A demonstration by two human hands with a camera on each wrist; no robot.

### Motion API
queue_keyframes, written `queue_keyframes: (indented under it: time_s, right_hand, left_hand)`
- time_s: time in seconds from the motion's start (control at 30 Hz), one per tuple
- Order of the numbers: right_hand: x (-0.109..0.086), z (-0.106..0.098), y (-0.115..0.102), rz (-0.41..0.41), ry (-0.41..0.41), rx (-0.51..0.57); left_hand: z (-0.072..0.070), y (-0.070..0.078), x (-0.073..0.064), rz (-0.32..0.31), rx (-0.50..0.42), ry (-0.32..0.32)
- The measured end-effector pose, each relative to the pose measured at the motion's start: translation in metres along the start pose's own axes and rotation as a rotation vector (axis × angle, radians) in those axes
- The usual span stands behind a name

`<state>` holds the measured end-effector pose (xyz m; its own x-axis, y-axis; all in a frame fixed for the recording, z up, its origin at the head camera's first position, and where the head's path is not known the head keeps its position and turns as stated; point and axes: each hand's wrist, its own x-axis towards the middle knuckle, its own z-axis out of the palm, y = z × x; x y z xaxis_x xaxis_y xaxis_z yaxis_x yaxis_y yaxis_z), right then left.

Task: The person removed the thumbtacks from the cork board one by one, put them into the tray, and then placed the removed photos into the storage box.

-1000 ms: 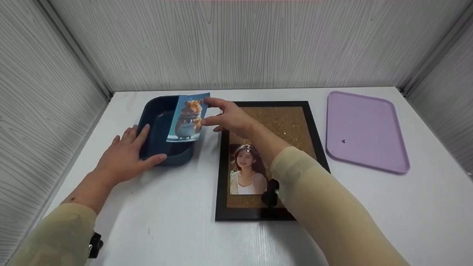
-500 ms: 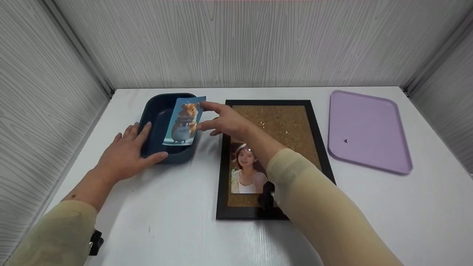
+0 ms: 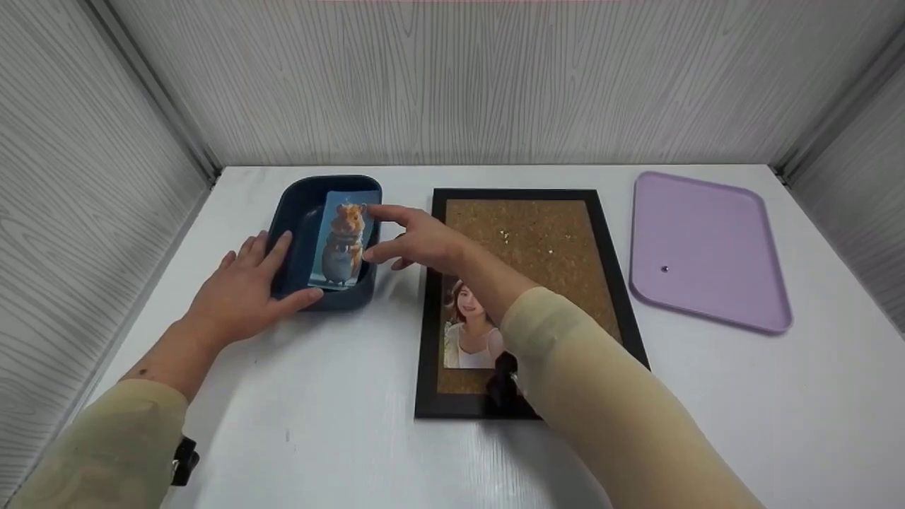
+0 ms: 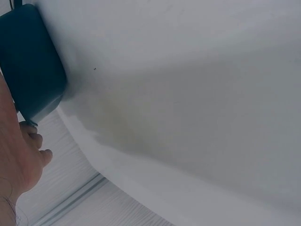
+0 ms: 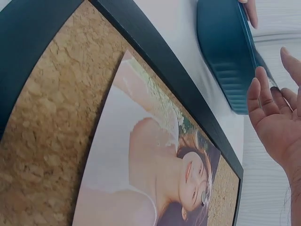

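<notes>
A blue picture card [image 3: 343, 240] with a hamster on it leans into a dark blue bin [image 3: 293, 230] at the back left. Thumb and fingers of my right hand [image 3: 417, 240] pinch the card's right edge over the bin's right rim. In the right wrist view, the card's thin edge [image 5: 269, 75] shows by the fingers. My left hand [image 3: 237, 293] rests at the bin's front left corner, fingers straight and spread, thumb along the front rim. To the right lies a black-framed cork board [image 3: 551, 247]; a photo of a person [image 3: 474, 343] is on its lower left.
Several small shiny pins [image 3: 551, 252] are on the cork. A purple tray [image 3: 707, 247] with one small metal pin [image 3: 664, 269] sits at the right. White panel walls [image 3: 466, 85] stand behind and at both sides. My right forearm [image 3: 601, 382] crosses over the board.
My right hand has moved left and slightly down with the picture card, which has gone lower into the bin. The left hand stays at the bin's corner.
</notes>
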<state>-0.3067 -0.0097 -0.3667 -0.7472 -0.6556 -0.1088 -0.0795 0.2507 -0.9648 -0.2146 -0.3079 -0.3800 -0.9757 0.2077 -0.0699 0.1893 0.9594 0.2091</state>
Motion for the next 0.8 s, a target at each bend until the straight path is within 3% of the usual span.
queue_keyframes:
  time_s: [0.43,0.8]
  right_hand:
    - [0.000,0.016,-0.004,0.006,-0.054,-0.036]
    - [0.001,0.010,-0.005,0.020,-0.049,-0.061]
  left_hand:
    - [0.001,0.001,-0.001,-0.003,0.007,0.002]
    - [0.002,0.001,0.001,0.014,0.014,0.005]
